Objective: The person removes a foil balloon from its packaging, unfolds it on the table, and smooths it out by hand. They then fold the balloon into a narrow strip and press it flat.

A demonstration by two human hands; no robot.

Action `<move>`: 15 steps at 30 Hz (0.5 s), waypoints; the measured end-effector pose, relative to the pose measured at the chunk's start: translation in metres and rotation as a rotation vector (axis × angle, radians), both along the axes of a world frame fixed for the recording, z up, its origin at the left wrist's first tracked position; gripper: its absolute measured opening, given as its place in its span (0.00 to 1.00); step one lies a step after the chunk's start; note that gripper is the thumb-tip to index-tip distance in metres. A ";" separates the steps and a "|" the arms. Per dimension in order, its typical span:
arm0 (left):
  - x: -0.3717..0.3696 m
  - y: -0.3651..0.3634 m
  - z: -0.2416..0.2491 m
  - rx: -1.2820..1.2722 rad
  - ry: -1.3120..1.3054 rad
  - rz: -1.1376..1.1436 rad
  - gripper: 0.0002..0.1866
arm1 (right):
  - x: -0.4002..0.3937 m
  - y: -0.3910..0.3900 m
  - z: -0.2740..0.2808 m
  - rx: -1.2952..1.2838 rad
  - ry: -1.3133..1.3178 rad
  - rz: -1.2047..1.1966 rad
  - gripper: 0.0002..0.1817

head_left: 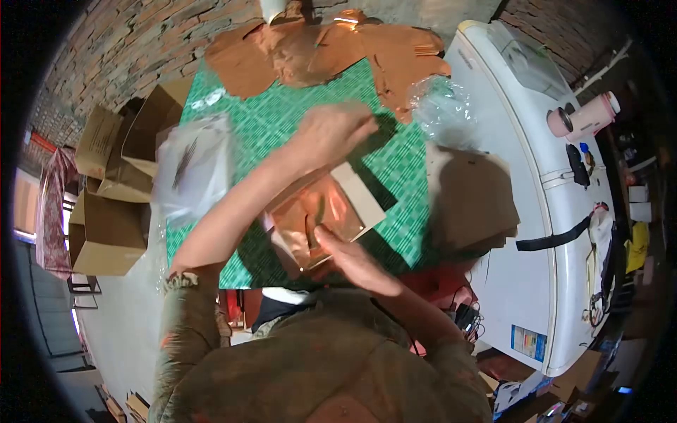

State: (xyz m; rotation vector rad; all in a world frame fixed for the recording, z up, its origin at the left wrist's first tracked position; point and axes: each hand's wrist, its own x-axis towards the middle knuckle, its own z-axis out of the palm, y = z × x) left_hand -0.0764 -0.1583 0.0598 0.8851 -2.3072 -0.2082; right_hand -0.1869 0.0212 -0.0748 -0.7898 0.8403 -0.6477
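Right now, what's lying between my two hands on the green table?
In the head view, the copper-lined box lies between the left hand and the right hand, which presses its shiny foil.

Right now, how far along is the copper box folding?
Done: nothing finished shows. In hand: right hand presses into a half-formed copper box on the green mat; left hand hovers above it. Left: flat copper sheets at the mat's far end, unfolded.

You have a green tablecloth point(282, 127) with a white grid pattern; on it lies shiny copper-coloured foil point(321, 211), and beside the cloth stands a white freezer point(522, 176).
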 end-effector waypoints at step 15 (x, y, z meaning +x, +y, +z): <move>-0.201 -0.163 -0.086 0.019 -0.322 -0.090 0.09 | -0.004 -0.011 0.019 0.124 -0.179 0.138 0.30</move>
